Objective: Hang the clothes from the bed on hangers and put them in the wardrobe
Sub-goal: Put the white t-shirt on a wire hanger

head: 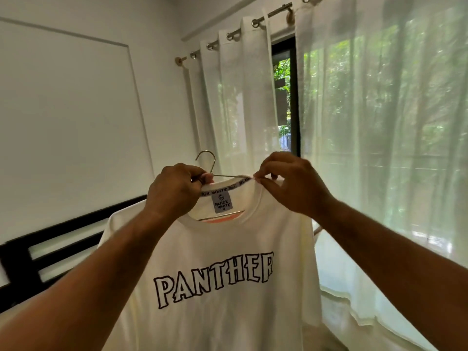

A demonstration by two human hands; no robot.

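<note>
I hold a white T-shirt with "PANTHER" printed in black outline up in front of me. It hangs on a hanger whose metal hook sticks up above the collar; an orange part of the hanger shows inside the neck opening. My left hand grips the hanger's neck and the collar at the left. My right hand pinches the back of the collar at the right. The wardrobe is out of view.
White curtains on a metal rod and a sheer curtain cover the window ahead and to the right. A dark bed frame runs along the white wall at the lower left.
</note>
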